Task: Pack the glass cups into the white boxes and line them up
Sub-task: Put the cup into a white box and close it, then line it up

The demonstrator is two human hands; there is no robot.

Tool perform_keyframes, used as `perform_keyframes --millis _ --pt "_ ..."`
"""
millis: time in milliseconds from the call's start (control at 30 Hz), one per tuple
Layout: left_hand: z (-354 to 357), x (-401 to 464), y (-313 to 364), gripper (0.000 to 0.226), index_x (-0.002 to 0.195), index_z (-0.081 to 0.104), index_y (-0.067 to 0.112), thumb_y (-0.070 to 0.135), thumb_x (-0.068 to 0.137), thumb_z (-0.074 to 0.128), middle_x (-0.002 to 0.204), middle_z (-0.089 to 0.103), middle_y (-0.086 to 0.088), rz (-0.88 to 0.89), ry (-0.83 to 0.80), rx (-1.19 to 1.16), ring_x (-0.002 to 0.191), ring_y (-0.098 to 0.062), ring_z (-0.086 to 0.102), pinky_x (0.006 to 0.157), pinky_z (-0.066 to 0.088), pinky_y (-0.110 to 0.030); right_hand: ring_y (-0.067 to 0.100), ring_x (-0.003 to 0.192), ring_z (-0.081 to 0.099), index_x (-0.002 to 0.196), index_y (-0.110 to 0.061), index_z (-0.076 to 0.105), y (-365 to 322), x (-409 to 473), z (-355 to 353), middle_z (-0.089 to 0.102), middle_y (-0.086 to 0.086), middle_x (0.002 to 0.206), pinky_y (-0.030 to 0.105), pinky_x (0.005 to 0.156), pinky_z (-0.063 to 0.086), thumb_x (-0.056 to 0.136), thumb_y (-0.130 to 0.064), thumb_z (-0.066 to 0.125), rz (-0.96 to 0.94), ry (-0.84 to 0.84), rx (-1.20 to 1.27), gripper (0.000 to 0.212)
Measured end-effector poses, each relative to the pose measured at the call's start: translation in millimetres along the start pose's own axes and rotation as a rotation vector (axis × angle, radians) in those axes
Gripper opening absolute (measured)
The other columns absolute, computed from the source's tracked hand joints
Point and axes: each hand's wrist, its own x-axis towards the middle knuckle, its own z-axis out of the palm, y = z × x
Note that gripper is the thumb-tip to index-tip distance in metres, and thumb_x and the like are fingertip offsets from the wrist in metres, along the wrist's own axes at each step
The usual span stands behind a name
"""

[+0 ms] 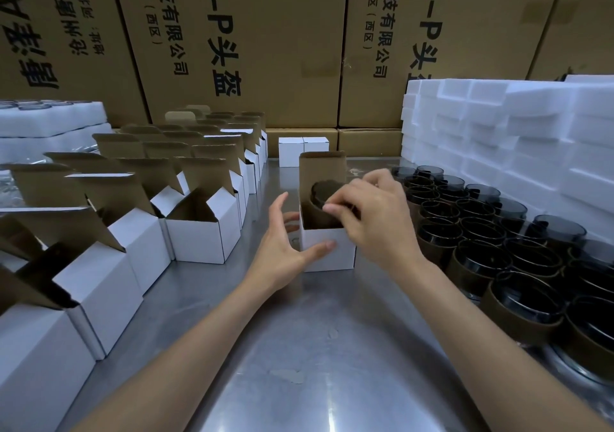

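A small white box [327, 254] stands open at the middle of the steel table, its brown lid flap upright behind. Inside it sits a cup wrapped in a brown cardboard sleeve [319, 210]. My left hand [282, 245] holds the box from the left, thumb across its front wall and fingers along the side. My right hand [368, 214] is over the box's right edge, fingertips pinching the sleeved cup's rim. Several dark glass cups [491, 232] in brown sleeves stand packed together on the right.
Rows of open white boxes [199, 232] with raised flaps fill the left side. Two shut white boxes [303, 151] stand at the back. White foam blocks [505, 132] are stacked at the right rear, foam trays [50, 119] at the left rear. Large brown cartons [265, 49] form the back wall.
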Motion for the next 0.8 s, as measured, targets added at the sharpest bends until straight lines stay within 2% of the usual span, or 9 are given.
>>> perform_keyframes --millis 133,267,333,400,500,567,633,733,800 --pt "0.8 0.4 -0.5 0.119 0.148 0.009 0.030 0.057 0.053 0.075 0.124 0.045 0.011 -0.001 0.003 -0.006 0.107 0.007 0.048 0.087 0.036 -0.013 0.022 0.090 0.049 0.081 -0.021 0.073 6.0 -8.0 6.8 0.069 -0.009 0.077 0.030 0.081 0.024 0.083 -0.030 0.068 -0.028 -0.106 -0.053 0.011" --pt "0.6 0.8 -1.3 0.117 0.147 0.011 0.031 0.058 0.055 0.078 0.124 0.045 0.010 0.012 -0.006 -0.024 0.106 0.013 0.046 0.085 0.036 -0.010 0.010 0.092 0.040 0.089 -0.025 0.075 9.0 -7.4 10.6 0.069 -0.015 0.084 0.026 0.081 0.021 0.090 -0.033 0.058 0.079 -0.086 0.023 0.018" --pt "0.6 1.9 0.5 0.110 0.147 0.013 0.032 0.065 0.062 0.075 0.127 0.046 0.009 -0.011 -0.007 -0.086 0.112 0.008 0.047 0.090 0.036 -0.011 0.004 0.093 0.040 0.099 -0.028 0.072 10.1 -4.1 9.9 0.066 -0.019 0.091 0.025 0.080 0.029 0.096 -0.030 0.049 0.255 0.038 0.194 0.024" --pt "-0.6 4.0 2.3 0.092 0.147 0.018 0.032 0.070 0.073 0.056 0.129 0.046 0.010 -0.063 0.022 -0.205 0.122 -0.002 0.045 0.104 0.034 -0.023 0.000 0.098 0.048 0.108 -0.026 0.068 13.6 -1.8 8.3 0.065 -0.017 0.098 0.019 0.083 0.035 0.101 -0.024 0.041 0.484 0.134 0.448 0.028" --pt "-4.9 8.1 1.3 0.061 0.148 0.026 0.028 0.057 0.095 0.031 0.124 0.051 0.012 -0.131 0.068 -0.313 0.130 -0.013 0.044 0.112 0.031 -0.034 -0.003 0.111 0.049 0.130 -0.022 0.054 18.2 -8.1 11.4 0.059 -0.009 0.123 0.020 0.096 0.037 0.102 -0.029 0.039 0.816 0.016 0.781 0.033" --pt "-5.0 6.4 1.9 0.050 0.146 0.033 0.029 0.045 0.099 0.034 0.124 0.051 0.019 -0.102 0.036 -0.261 0.121 0.009 0.046 0.104 0.037 -0.017 0.003 0.116 0.048 0.140 -0.025 0.044 16.8 -16.5 17.9 0.051 -0.007 0.134 0.026 0.100 0.038 0.100 -0.031 0.045 0.884 -0.157 0.869 0.040" --pt "-3.6 4.3 2.8 0.044 0.143 0.038 0.028 0.034 0.100 0.042 0.116 0.049 0.027 -0.058 -0.002 -0.224 0.099 0.028 0.047 0.082 0.039 0.001 -0.004 0.107 0.055 0.141 -0.028 0.039 12.8 -19.2 23.3 0.055 -0.007 0.128 0.017 0.090 0.042 0.097 -0.019 0.050 0.823 -0.223 0.981 0.046" --pt "-2.9 3.7 4.0 0.039 0.137 0.043 0.030 0.022 0.099 0.047 0.107 0.056 0.020 -0.008 -0.002 -0.216 0.091 0.023 0.053 0.074 0.039 0.002 0.007 0.111 0.059 0.137 -0.034 0.040 14.8 -16.8 27.4 0.062 -0.003 0.121 0.024 0.092 0.045 0.091 -0.002 0.047 0.745 -0.232 1.027 0.056" --pt "-3.4 3.6 5.4 0.033 0.125 0.047 0.037 0.019 0.098 0.049 0.102 0.059 0.017 0.008 0.007 -0.205 0.088 0.020 0.055 0.074 0.039 0.000 0.019 0.113 0.058 0.123 -0.036 0.048 14.6 -16.0 27.2 0.063 0.000 0.116 0.032 0.095 0.044 0.090 -0.002 0.047 0.771 -0.209 1.016 0.048"
